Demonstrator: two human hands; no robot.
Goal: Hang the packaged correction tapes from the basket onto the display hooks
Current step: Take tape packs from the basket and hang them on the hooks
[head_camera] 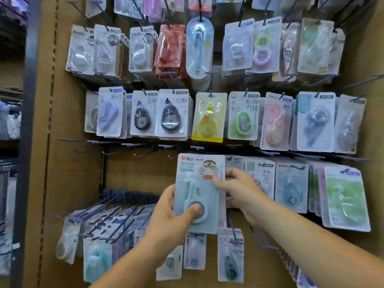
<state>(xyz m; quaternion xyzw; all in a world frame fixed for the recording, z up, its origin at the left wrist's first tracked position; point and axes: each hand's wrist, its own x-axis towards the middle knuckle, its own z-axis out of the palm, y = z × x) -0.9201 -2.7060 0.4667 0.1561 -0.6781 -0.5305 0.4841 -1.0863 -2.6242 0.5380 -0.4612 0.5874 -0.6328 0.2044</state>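
Closest in, two hands on one pack. The left hand grips the packaged correction tape at its lower left edge, thumb pressed on the round blister and fingers behind the card. The right hand pinches the pack's right edge, thumb on the cartoon sticker and fingers curled round the back. The pack stands upright in front of the display board, its top edge just under the third rail of hooks. Whether its hole is on a hook, I cannot tell.

There is room to the left: bare board and several bare hooks along that rail. Lower left, a cluster of long bare hooks juts out above the bottom row's packs.

It is tight to the right, with stacked packs touching edge to edge out to one green pack near the board's right edge.

Further back, the middle row shows nine front packs, among them two black teardrop packs side by side and one yellow pack. The higher rows are crowded and blurred.
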